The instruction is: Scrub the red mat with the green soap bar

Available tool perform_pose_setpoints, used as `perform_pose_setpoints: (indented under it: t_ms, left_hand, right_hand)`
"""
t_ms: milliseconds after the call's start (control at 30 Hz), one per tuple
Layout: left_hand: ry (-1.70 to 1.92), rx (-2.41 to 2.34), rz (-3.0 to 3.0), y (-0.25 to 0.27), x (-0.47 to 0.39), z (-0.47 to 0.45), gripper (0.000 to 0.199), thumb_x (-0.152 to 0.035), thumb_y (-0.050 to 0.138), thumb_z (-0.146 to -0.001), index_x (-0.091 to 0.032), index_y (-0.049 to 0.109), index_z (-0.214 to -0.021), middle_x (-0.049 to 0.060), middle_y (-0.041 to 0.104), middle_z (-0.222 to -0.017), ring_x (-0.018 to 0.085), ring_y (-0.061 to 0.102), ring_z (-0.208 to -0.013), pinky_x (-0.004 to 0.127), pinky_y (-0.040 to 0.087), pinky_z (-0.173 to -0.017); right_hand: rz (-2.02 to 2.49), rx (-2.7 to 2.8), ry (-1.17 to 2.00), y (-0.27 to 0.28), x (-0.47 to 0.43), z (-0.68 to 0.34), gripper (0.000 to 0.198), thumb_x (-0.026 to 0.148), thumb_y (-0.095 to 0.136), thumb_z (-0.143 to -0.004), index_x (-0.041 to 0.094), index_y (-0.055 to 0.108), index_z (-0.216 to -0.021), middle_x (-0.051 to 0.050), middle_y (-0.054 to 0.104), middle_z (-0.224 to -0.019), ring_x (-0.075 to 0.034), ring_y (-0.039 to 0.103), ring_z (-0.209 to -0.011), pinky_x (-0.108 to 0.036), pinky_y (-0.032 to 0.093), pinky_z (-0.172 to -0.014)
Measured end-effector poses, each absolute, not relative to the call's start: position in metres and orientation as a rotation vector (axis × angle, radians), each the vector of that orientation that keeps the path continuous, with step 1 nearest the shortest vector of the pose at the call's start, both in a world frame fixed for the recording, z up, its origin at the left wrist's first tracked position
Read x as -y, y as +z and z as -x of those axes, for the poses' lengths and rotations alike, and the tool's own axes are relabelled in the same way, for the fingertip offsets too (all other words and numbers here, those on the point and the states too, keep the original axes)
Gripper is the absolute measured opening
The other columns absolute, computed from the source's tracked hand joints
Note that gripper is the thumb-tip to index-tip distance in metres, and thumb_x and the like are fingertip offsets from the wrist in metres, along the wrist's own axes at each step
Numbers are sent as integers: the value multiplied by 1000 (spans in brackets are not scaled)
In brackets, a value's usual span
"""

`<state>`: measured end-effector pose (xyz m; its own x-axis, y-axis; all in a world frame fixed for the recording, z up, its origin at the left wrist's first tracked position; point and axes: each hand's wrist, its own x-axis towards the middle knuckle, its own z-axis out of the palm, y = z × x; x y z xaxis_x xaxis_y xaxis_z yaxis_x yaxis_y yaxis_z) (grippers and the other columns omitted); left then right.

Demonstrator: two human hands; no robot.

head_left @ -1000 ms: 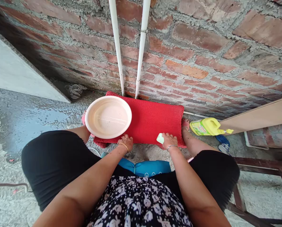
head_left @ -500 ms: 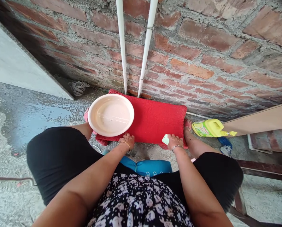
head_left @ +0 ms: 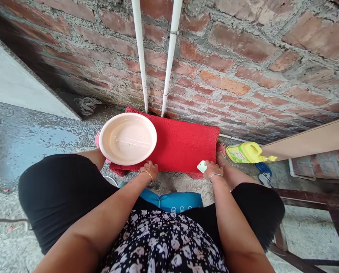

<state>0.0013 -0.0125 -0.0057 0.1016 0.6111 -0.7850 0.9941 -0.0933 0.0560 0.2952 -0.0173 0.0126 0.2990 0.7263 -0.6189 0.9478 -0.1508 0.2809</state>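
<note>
A thick red cloth (head_left: 183, 142) lies spread over a low support in front of me. On its left part stands a cream plastic basin (head_left: 134, 142) with clear water in it. My left hand (head_left: 149, 169) is closed at the cloth's front edge, just below the basin, fingers curled on the fabric. At the front right corner of the cloth, my right hand (head_left: 213, 169) is wrapped around a pale green brush (head_left: 201, 166). Only the brush's flat end with a small hole shows; its underside is hidden against the cloth.
A yellow detergent bottle (head_left: 245, 152) lies right of the cloth, near a leaning board (head_left: 311, 142). Behind rises a brick wall (head_left: 226, 81) with two white pipes (head_left: 169, 57). Grey rope (head_left: 87, 105) lies at back left; a dark wooden frame (head_left: 306, 199) stands right.
My right hand has slid a little to the right along the cloth with the brush. My left hand stays at the front edge. The whole view has shifted slightly.
</note>
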Motion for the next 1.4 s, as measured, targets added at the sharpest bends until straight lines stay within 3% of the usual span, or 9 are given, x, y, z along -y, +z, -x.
perform_pose_setpoints:
  t_ms: [267, 533, 800, 1000, 1167, 1400]
  left_hand:
    - [-794, -1566, -1855, -17, 15, 3, 45, -31, 47, -82, -18, 47, -125, 25, 28, -140, 31, 47, -117, 45, 44, -87]
    - [-815, -1581, -1902, -17, 15, 1, 45, -32, 50, -81, -18, 49, -124, 24, 32, -139, 30, 48, -116, 42, 42, -89]
    - [-808, -1581, -1925, -19, 15, 1, 44, -32, 51, -80, -19, 49, -122, 23, 35, -137, 28, 51, -113, 39, 43, -88]
    - [-800, -1568, -1926, -16, 14, 3, 43, -31, 49, -81, -19, 49, -122, 22, 35, -136, 29, 50, -115, 40, 43, -89]
    - [-799, -1535, -1921, -12, 14, 4, 46, -32, 51, -80, -18, 48, -123, 23, 33, -138, 30, 48, -117, 41, 43, -90]
    - [-805, -1551, -1881, -6, 13, 1, 46, -30, 51, -80, -17, 48, -124, 23, 31, -140, 31, 48, -118, 41, 43, -89]
  right_hand:
    - [-2092, -1526, -452, -4, 15, -293, 48, 24, 56, -69, 28, 49, -117, -8, 55, -114, -25, 54, -104, -38, 38, -80]
    - [-2475, -1219, -362, -3, 9, -326, 53, 44, 52, -76, 23, 43, -124, -13, 54, -111, -26, 56, -102, -36, 40, -77]
    - [-2563, -942, -434, -3, 18, -336, 55, 44, 49, -80, 15, 42, -126, -20, 54, -108, -29, 59, -97, -35, 41, -70]
    - [-2380, -1520, -342, -2, -2, -262, 51, 47, 51, -79, 25, 44, -125, -12, 53, -112, -23, 54, -99, -33, 37, -79]
    - [-2083, -1971, -362, -18, -23, -176, 41, 40, 51, -80, 27, 48, -119, -10, 50, -114, -23, 50, -101, -36, 32, -83]
    - [-2258, -1588, -377, -18, -8, -235, 47, 42, 50, -79, 27, 46, -124, -10, 50, -113, -24, 51, -101, -35, 33, -80]
